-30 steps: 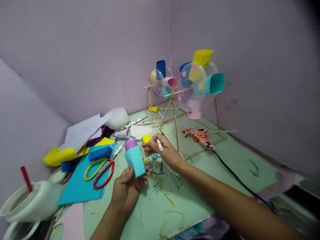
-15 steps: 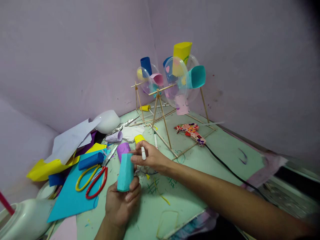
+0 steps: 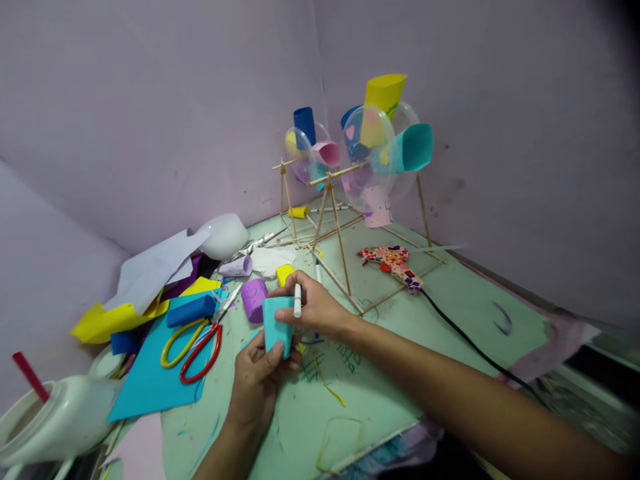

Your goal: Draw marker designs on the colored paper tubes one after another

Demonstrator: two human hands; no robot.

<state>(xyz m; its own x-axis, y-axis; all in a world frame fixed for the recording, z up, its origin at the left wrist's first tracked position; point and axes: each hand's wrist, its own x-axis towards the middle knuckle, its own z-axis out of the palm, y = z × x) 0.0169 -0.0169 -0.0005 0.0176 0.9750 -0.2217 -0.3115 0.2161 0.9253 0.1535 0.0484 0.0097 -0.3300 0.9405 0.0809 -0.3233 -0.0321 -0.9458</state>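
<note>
My left hand (image 3: 260, 373) is closed around the lower part of a small turquoise foam-sheet cup (image 3: 277, 320), thumb on its near face. My right hand (image 3: 315, 303) pinches the cup's upper right side. A white marker-like stick (image 3: 298, 300) is tucked between the fingers of that same hand, pointing up. Just behind the cup stands a purple foam cup (image 3: 254, 300), and a yellow one (image 3: 285, 273) is partly hidden by my right hand. To the left lie scissors (image 3: 200, 347) with one yellow and one red handle.
A wheel of clear discs and coloured cups (image 3: 370, 153) stands on a stick frame (image 3: 341, 247), with a second wheel behind. A flowered glue gun (image 3: 393, 263) trails a black cord. Turquoise sheet (image 3: 155, 373), a blue roll (image 3: 191, 312) and a white jug (image 3: 75, 413) are at left.
The turquoise cup has turned in my hands, and my left hand has shifted right and re-gripped it. My right fingers now press on its upper side. The view has swung slightly left.
</note>
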